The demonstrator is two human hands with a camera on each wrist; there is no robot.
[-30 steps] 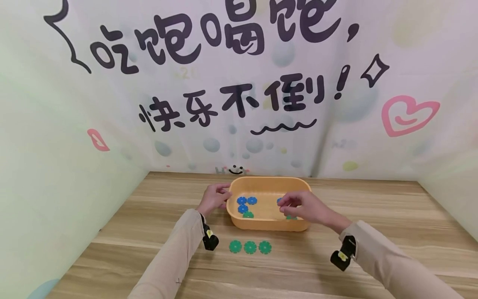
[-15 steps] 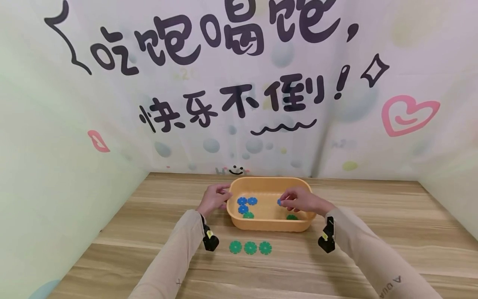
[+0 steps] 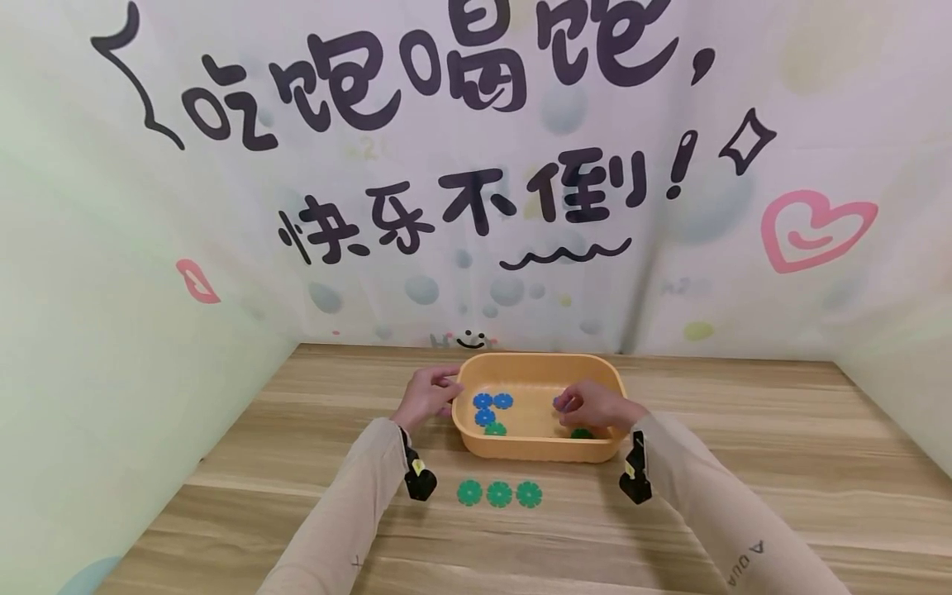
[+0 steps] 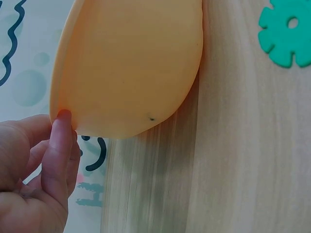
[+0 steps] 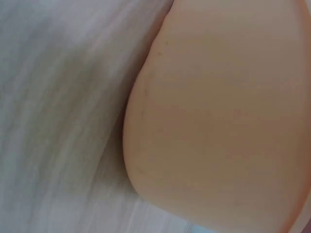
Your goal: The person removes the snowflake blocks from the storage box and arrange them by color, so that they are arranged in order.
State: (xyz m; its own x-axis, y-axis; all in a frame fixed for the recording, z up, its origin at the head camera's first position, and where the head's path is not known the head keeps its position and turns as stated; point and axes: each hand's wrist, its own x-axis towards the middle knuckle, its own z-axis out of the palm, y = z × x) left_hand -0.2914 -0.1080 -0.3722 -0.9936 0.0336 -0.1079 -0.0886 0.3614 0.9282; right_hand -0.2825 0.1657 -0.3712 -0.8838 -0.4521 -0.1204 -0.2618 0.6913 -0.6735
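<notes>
A yellow-orange plastic basin [image 3: 535, 449] sits on the wooden table. My left hand [image 3: 427, 398] grips its left end, with a fingertip on the rim also in the left wrist view. Inside the basin at the right, my right hand [image 3: 595, 405] pinches a blue notched plastic disc [image 3: 556, 403], mostly hidden by the fingers. Several discs lie in the basin: a few blue discs [image 3: 483, 401] and a green disc [image 3: 495, 429] at the left, another green disc [image 3: 582, 433] below my right hand. The right wrist view shows mostly the basin's outer wall [image 5: 218, 116].
Three green notched discs [image 3: 499, 494] lie in a row on the table [image 3: 580, 537] in front of the basin. A printed cloth [image 3: 446, 273] with lettering hangs behind the table, and pale cloth sides stand at left and right.
My right hand has moved lower into the basin and its fingers have closed on the blue disc, uncovering the green disc beneath. The left hand stays at the rim.
</notes>
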